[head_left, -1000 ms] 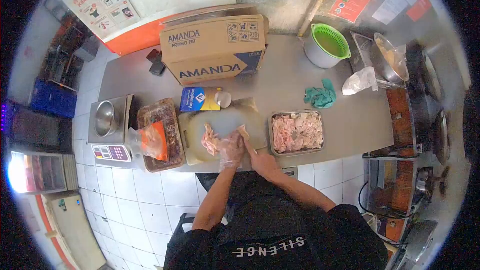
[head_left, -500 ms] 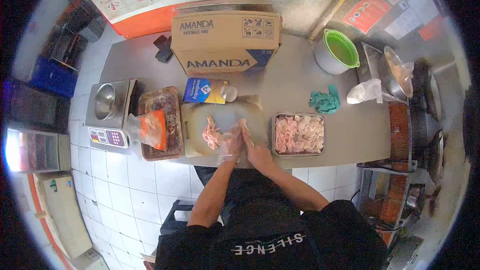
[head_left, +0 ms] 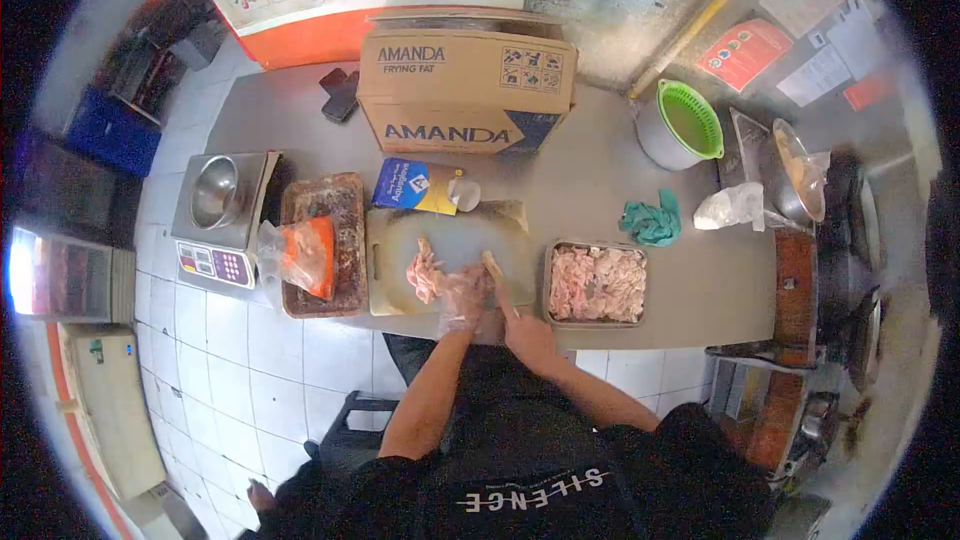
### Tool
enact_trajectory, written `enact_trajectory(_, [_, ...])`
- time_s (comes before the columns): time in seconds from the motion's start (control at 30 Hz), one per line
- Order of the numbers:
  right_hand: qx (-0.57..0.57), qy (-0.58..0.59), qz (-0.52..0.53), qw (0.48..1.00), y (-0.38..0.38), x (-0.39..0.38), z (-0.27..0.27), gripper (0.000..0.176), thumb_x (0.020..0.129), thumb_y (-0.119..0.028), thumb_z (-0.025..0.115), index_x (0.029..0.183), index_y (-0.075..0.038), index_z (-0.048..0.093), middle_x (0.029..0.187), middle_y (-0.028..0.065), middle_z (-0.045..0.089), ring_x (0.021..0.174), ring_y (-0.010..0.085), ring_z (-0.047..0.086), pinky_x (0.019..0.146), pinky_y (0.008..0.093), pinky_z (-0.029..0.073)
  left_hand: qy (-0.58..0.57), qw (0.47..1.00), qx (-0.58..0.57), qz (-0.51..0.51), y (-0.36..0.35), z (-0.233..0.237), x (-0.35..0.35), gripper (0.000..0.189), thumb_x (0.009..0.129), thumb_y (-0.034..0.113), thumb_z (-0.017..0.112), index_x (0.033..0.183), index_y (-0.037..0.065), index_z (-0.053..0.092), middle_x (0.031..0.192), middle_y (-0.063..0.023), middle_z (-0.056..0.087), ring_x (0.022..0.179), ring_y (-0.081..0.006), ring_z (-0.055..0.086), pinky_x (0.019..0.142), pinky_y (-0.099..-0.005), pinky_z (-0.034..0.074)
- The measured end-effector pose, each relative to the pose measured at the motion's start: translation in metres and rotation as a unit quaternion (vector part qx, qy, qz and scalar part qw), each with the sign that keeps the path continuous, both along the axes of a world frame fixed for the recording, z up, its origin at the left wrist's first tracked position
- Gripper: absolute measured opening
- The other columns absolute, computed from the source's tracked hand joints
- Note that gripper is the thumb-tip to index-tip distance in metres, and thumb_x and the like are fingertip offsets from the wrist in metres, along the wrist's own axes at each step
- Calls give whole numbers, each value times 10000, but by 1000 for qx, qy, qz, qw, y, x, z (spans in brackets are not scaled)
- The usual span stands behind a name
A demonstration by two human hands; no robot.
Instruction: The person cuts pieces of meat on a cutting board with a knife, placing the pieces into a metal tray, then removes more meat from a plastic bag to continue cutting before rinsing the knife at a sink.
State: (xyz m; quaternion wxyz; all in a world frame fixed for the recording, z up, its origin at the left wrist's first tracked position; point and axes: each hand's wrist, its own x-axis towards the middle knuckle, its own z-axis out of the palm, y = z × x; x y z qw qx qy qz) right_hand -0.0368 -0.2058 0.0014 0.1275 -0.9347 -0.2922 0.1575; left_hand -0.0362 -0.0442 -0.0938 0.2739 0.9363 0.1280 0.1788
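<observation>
My left hand point(head_left: 462, 302), in a clear plastic glove, rests on the cutting board point(head_left: 397, 233) with its fingers bent over pale meat that they largely hide. To its right, my right hand point(head_left: 530, 340) is closed round the handle of a knife point(head_left: 498, 285), whose blade points away over the board. A small heap of pink raw meat point(head_left: 423, 272) lies left of my left hand. Just right of the board stands a metal tray point(head_left: 549, 312) filled with cut raw meat point(head_left: 598, 283).
Behind the board lie a blue and yellow box point(head_left: 417, 186) and a large cardboard box point(head_left: 465, 90). Left are a rusty tray point(head_left: 345, 195) with an orange bag and a scale point(head_left: 215, 265). A green cloth point(head_left: 652, 219) and a bucket point(head_left: 660, 137) are at right.
The view has shifted slightly. My right hand and the knife have moved a little toward my body. My left hand stays over the meat. A dark shape with a hand now shows at the lower left.
</observation>
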Motion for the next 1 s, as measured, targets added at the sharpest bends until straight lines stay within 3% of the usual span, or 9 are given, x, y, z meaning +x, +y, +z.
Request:
enact_trajectory(0.1, [-23,92,-21,995,3,4,12,749,851,-105,469,1518,-230,151,704,257,631,627,433,641,575,553,525,3,998,-61,27,-5,14,2,205,826,183,609,1001,114,692,932,-136,665,842,-338,627,739,-453,492])
enact_trajectory(0.27, [13,-11,1,1000,24,26,-35,759,843,-104,487,1519,-222,160,688,238,633,573,419,628,530,536,516,84,992,-99,3,-2,9,2,280,849,216,597,1108,142,674,968,-155,666,857,-357,625,778,-460,488])
enact_trajectory(0.5, [22,-16,23,999,-31,-15,-16,721,830,-77,492,1502,-161,244,671,224,628,519,376,613,484,495,510,129,990,-29,54,-11,-12,-6,314,898,268,573,1173,134,644,1016,-182,636,925,-347,605,810,-474,466])
enact_trajectory(0.57, [9,13,4,1000,-11,-5,-31,735,826,-77,501,1507,-171,241,717,218,645,557,380,625,490,494,520,-6,992,-116,42,-11,-35,-6,339,892,309,560,1142,88,619,965,-168,653,854,-334,616,772,-466,477])
enact_trajectory(0.63, [-8,11,-1,1000,-6,2,-40,753,822,-75,507,1514,-179,228,753,217,658,581,378,632,491,492,526,-38,994,-92,55,-15,-26,-2,336,885,317,560,1097,63,619,933,-161,661,815,-329,621,750,-461,485])
enact_trajectory(0.7, [-6,-32,4,999,-8,-8,-44,768,816,-69,507,1518,-175,214,758,222,657,573,361,628,485,483,524,41,994,52,84,-13,-10,-4,292,876,292,572,1037,58,644,920,-159,659,808,-333,621,744,-459,490])
enact_trajectory(0.8, [43,-69,29,996,-44,-27,-23,735,824,-77,484,1508,-131,221,644,208,622,551,366,631,504,505,503,-27,998,-20,46,-8,-3,2,216,850,254,604,921,62,674,882,-164,647,800,-341,620,723,-463,493])
enact_trajectory(0.9, [-17,38,22,999,-46,-28,-12,741,823,-72,484,1510,-160,222,632,204,625,528,359,626,497,509,502,-8,999,-13,49,-18,48,-2,169,813,231,650,847,70,688,880,-177,642,801,-347,620,712,-463,498])
enact_trajectory(1.0, [-5,26,-5,1000,-35,-27,-23,744,826,-79,487,1512,-176,217,589,198,608,494,361,610,481,517,492,-11,999,-49,-8,-26,33,-20,174,790,238,679,867,82,690,886,-182,638,800,-352,617,722,-463,499])
